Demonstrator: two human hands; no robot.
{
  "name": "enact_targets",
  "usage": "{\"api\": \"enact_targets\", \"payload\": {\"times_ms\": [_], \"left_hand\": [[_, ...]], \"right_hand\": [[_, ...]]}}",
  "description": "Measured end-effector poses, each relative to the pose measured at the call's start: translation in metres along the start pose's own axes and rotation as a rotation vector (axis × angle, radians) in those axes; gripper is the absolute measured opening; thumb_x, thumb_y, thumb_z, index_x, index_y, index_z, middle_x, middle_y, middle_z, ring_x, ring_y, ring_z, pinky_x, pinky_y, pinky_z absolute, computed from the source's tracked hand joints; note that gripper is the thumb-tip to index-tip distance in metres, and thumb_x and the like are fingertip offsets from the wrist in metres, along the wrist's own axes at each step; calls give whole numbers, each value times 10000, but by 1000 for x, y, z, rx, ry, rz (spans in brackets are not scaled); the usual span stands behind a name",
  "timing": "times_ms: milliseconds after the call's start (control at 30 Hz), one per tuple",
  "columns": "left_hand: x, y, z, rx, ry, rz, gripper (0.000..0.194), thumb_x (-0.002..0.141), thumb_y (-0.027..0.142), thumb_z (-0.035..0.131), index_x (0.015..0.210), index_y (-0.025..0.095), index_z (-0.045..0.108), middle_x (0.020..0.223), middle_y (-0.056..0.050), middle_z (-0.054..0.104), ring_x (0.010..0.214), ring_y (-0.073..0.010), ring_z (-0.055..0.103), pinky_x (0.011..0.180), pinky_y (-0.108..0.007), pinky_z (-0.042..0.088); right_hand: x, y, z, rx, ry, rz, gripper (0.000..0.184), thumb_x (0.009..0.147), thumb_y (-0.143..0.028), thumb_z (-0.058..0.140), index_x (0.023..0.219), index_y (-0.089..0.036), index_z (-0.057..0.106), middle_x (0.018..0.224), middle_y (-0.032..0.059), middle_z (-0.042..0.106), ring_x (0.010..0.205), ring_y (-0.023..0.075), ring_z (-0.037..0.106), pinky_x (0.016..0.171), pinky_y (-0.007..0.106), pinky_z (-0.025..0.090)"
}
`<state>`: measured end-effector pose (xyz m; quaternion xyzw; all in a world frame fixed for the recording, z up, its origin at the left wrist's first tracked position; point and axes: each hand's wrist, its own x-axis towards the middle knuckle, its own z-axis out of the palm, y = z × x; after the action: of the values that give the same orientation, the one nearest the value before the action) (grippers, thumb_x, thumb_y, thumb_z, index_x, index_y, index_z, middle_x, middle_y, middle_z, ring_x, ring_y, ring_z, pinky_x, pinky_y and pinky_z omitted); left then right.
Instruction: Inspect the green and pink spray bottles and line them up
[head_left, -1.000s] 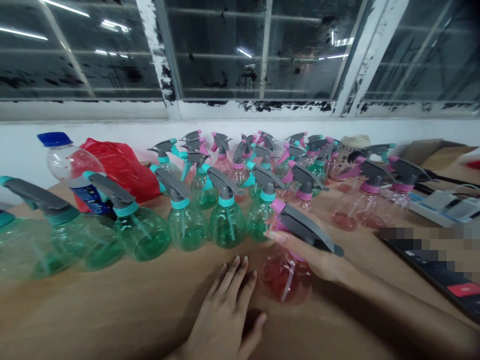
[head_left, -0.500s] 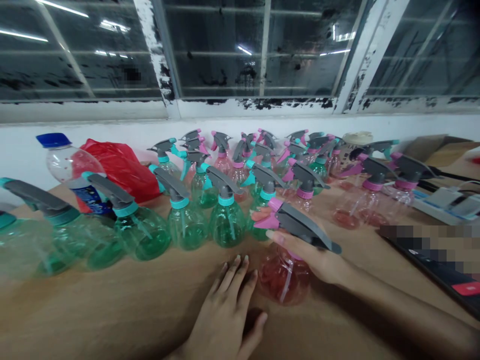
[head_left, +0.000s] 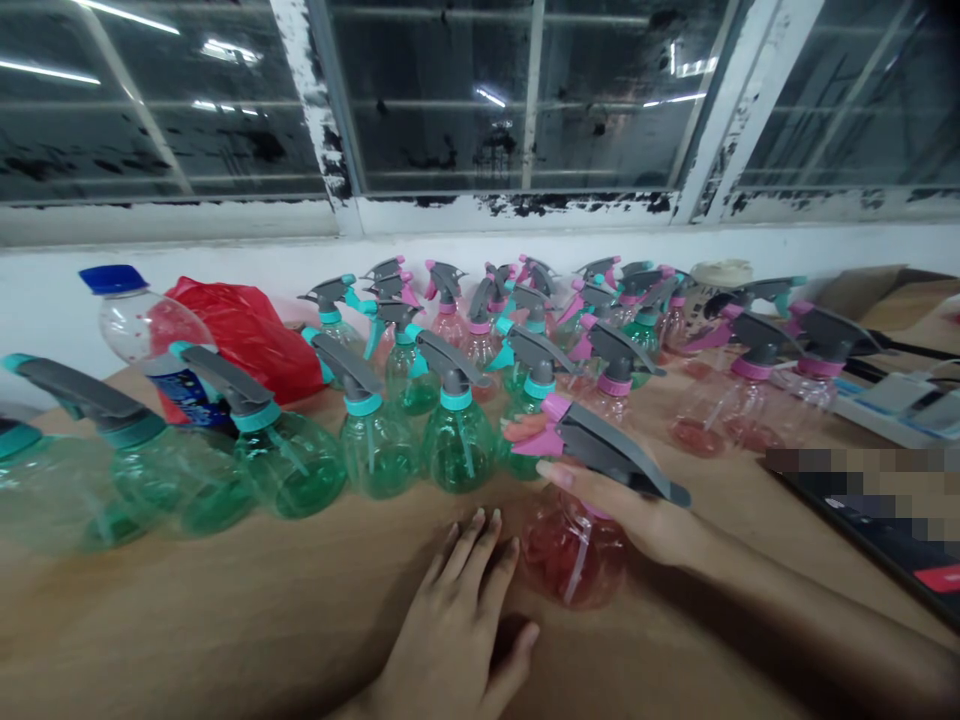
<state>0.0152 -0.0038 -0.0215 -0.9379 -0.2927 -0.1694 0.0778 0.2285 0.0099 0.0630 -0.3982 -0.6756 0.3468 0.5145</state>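
My right hand (head_left: 637, 510) is wrapped round the neck of a pink spray bottle (head_left: 574, 560), just under its grey and pink trigger head. The bottle stands upright on the wooden table (head_left: 300, 610), and a white tube shows inside it. Some of the right fingers are hidden behind the bottle. To its left, my left hand (head_left: 465, 610) lies flat on the table with fingers stretched out, holding nothing. A row of green spray bottles (head_left: 459, 450) with turquoise collars stands beyond both hands.
More pink and green spray bottles (head_left: 480, 340) crowd the back by the wall. At left are a blue-capped plastic bottle (head_left: 124, 320) and a red plastic bag (head_left: 255, 340). A phone (head_left: 847, 520) lies at right, near a power strip (head_left: 892, 410).
The view has shifted very slightly. Both hands and the pink spray bottle keep the same places on the table.
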Motion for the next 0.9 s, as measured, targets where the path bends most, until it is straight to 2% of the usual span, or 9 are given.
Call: {"api": "enact_targets", "payload": {"times_ms": [167, 300, 367, 500, 700, 900], "left_hand": [[0, 1, -1, 12, -5, -2, 555, 875, 347, 545, 1358, 102, 421, 1453, -159, 373, 1324, -316, 350, 1003, -472, 410], [1, 0, -1, 11, -11, -3, 545, 877, 340, 543, 1353, 101, 426, 1453, -158, 373, 1325, -319, 348, 999, -476, 412], [1, 0, -1, 11, -9, 1, 536, 876, 336, 548, 1343, 97, 438, 1448, -161, 380, 1322, -321, 354, 1002, -474, 410], [2, 1, -2, -1, 9, -1, 533, 879, 335, 551, 1341, 95, 439, 1447, -155, 384, 1324, -317, 351, 1016, -461, 400], [1, 1, -3, 23, -5, 6, 539, 873, 344, 556, 1335, 93, 441, 1436, -172, 394, 1309, -319, 377, 992, -469, 422], [2, 2, -3, 43, -5, 6, 547, 856, 340, 571, 1329, 97, 445, 1437, -175, 391, 1306, -322, 382, 978, -487, 433]], "right_hand": [[-4, 2, -2, -10, 8, 40, 207, 849, -284, 599, 1046, -286, 662, 968, 17, 695, 919, 205, 650, 853, 366, 507], [-10, 9, -4, -71, 108, 114, 105, 821, -304, 640, 896, -244, 681, 845, 17, 691, 794, 200, 652, 743, 347, 533], [-9, 10, -4, -65, 107, 112, 85, 817, -308, 646, 849, -235, 677, 835, 15, 691, 808, 199, 656, 754, 341, 533], [-2, 4, -2, 12, 8, -3, 141, 853, -278, 601, 972, -264, 674, 936, 10, 707, 955, 206, 653, 908, 376, 490], [1, -1, 0, 57, 0, -54, 347, 849, -234, 605, 1187, -312, 591, 1094, 8, 683, 1079, 201, 606, 976, 377, 456], [-1, 1, -2, -17, 13, -24, 330, 848, -247, 607, 1174, -295, 594, 1023, 13, 679, 968, 207, 636, 891, 373, 494]]}}
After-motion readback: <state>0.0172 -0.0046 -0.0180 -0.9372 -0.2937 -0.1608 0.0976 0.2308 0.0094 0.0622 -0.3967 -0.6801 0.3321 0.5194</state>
